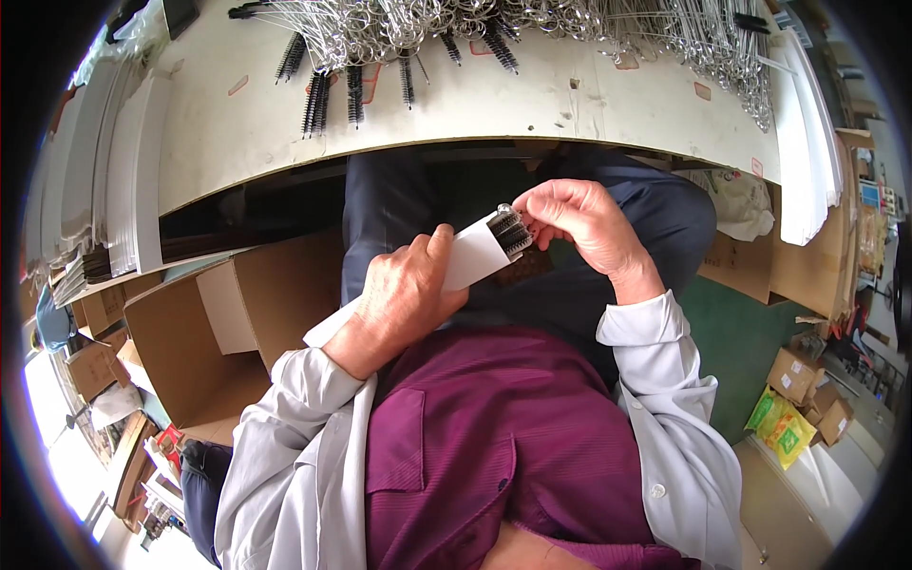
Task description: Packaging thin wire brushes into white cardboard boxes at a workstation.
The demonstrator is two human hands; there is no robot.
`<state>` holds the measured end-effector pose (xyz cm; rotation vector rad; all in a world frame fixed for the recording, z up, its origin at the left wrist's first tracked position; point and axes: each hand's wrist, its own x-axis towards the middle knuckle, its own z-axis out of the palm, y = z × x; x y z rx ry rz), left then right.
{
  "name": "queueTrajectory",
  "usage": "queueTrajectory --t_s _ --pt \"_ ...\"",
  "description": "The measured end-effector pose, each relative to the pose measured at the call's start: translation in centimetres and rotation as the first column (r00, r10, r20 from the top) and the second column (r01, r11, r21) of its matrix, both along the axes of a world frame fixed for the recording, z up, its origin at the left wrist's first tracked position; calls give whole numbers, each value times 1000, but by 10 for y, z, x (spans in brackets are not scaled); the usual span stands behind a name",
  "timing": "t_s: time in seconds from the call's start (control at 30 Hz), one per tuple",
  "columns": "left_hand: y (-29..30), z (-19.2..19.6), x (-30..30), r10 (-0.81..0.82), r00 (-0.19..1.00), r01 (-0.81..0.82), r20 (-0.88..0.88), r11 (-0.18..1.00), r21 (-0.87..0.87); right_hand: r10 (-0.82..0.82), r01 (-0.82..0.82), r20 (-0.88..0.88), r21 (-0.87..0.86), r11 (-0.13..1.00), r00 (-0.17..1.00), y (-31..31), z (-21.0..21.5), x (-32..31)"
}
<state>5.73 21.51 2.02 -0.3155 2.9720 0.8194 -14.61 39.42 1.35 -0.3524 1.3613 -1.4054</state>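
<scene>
A narrow white paper pad [456,271] with a black wire comb binding [510,232] at its far end sits just above the picture's centre, over the person's lap; it looks light and a little bendy, the wire loops likely easy to crush, so the flat paper body seems the safest place to grip. The left hand [404,296] is closed around the pad's middle, while the right hand [581,220] pinches the binding at about 1 o'clock from it. At 8 o'clock an open cardboard box [204,347] shows only bare walls; what lies in it I cannot tell.
</scene>
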Motion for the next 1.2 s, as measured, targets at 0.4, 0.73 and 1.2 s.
queueTrajectory --t_s 0.4,0.73,1.2 --pt "2 -2 2 -34 996 35 77 999 -10 -138 150 -149 71 986 979 -8 -10 7" --pt "4 -6 -1 20 989 -26 146 999 40 -5 -65 -983 -17 998 182 -16 -2 54" --pt "7 -10 1 68 997 -71 39 993 89 -179 183 -839 -97 978 514 -16 -4 62"
